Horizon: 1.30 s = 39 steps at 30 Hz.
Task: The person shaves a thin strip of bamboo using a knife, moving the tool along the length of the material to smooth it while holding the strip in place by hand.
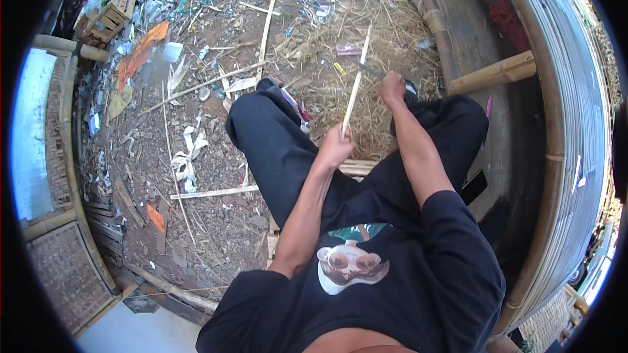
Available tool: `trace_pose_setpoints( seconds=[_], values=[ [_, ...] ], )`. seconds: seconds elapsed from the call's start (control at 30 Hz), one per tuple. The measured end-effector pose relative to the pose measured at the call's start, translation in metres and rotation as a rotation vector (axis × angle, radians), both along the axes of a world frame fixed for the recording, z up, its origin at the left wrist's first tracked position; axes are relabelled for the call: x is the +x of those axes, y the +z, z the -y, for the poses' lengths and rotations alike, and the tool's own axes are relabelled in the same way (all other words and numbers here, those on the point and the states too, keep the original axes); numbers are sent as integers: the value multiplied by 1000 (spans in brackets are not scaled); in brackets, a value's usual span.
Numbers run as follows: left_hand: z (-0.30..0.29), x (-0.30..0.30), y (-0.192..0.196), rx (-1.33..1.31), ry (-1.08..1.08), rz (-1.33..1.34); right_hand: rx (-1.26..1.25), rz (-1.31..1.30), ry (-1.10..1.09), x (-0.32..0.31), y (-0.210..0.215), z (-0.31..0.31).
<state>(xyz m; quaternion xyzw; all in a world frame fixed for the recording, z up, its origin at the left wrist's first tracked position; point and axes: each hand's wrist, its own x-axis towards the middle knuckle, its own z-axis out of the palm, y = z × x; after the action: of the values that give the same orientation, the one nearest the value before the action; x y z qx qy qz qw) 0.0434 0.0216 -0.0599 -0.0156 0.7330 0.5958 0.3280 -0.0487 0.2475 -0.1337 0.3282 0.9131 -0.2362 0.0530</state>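
My left hand (336, 146) is closed round the lower end of a pale bamboo strip (355, 91), which points up and away from me between my knees. On the right, my right hand (392, 87) grips a knife by its handle, and the fingers hide most of that handle. The dark knife blade (371, 70) reaches left and lies against or across the strip, above its middle. Whether the edge bites into the bamboo cannot be made out. Fine straw-like shavings (373, 124) cover the ground below both hands.
Several loose bamboo sticks (267, 26) lie on the littered ground ahead and left. A wooden crate (118, 6) stands at the far left. A bamboo-framed platform (494, 71) runs along my right, with a dark phone (474, 186) beside my thigh.
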Motion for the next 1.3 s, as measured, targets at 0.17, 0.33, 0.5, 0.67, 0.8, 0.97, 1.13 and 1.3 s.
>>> trace_pose_setpoints(
  seconds=[0.17, 0.33, 0.5, 0.67, 0.8, 0.97, 1.13, 1.3],
  values=[
    [-6, 2, 38, 195, -31, 74, 152, -54, -224, -34, -2, -44],
    [6, 8, 20, 156, -1, 85, 231, -66, 92, -45, 40, -87],
    [5, -6, 43, 176, 96, 223, 157, -7, 261, -29, 71, -49],
    [-4, -8, 49, 201, 129, 292, 25, -77, 599, -1, 81, -34],
    [-5, -6, 46, 208, 137, 313, -129, -144, 642, 9, 93, -33],
    [-6, -6, 47, 252, 110, 349, -265, 176, 342, 6, 100, -39],
    [-8, -6, 40, 294, 62, 328, -546, 196, 197, 14, 85, -30],
    [-7, -7, 35, 303, 24, 264, -1005, 322, 37, 16, 62, -30]
  ],
)
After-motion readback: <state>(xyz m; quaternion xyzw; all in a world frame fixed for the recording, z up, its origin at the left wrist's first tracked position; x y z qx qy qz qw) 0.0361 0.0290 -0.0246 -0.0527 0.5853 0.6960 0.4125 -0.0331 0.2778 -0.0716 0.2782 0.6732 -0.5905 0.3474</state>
